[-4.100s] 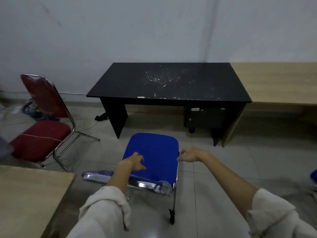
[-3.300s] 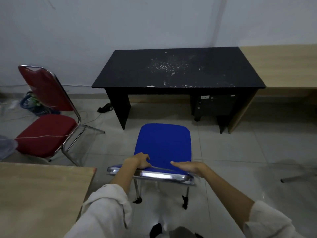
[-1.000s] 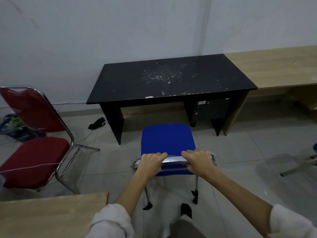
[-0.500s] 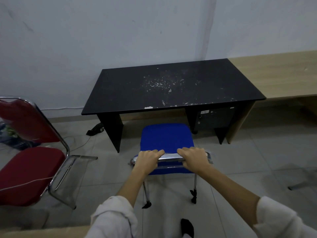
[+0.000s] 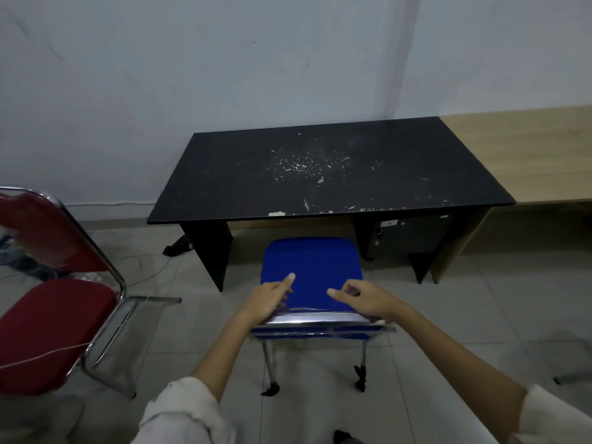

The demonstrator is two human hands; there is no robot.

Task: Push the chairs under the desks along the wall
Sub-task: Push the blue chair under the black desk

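A blue chair point(image 5: 312, 267) with a chrome frame stands facing the black desk point(image 5: 320, 174) by the wall. Its seat front reaches the desk's front edge, between the left desk leg and the drawer unit point(image 5: 407, 233). My left hand point(image 5: 267, 299) rests on the top rail of the chair's backrest with loosened fingers and the thumb pointing forward. My right hand point(image 5: 365, 298) lies on the same rail to the right, fingers loosely curled and not wrapped around it.
A red chair point(image 5: 48, 322) with a chrome frame stands at the left, away from any desk. A light wooden desk point(image 5: 525, 155) adjoins the black one on the right. A dark object point(image 5: 177, 245) and a cable point(image 5: 150, 267) lie on the tiled floor.
The blue chair has moved forward to the black desk's edge. Both hands, which gripped the backrest rail, have loosened their fingers on it.
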